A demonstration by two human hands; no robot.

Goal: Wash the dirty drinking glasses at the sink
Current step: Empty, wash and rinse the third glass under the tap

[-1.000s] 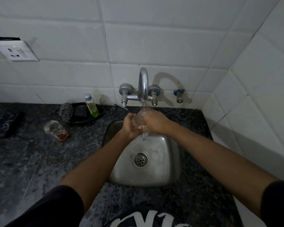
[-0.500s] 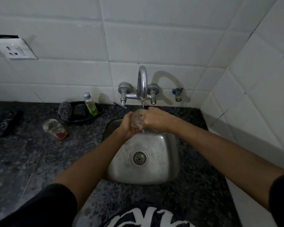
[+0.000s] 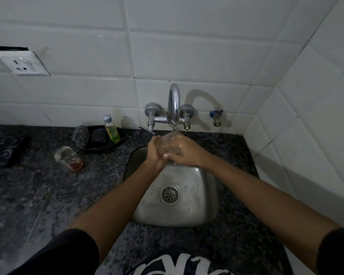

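A: What is changing at the sink [image 3: 211,211]?

B: The clear glass [image 3: 170,144] is sitting more upright under the tap [image 3: 174,104] than a second ago, mouth toward the running water. It looks like rinsing is underway.

A: And the hands?

B: The left hand [image 3: 154,153] and right hand [image 3: 184,152] are both curling around it, gripping. A second glass [image 3: 68,158], with reddish dregs, is waiting on the counter [image 3: 38,195], well apart to the left.

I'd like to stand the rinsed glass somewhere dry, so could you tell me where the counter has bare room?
Bare granite lies right of the sink, up to the tiled side wall, and in front of the dirty glass. It is crowded behind that glass: soap dish, scrubber, bottle.
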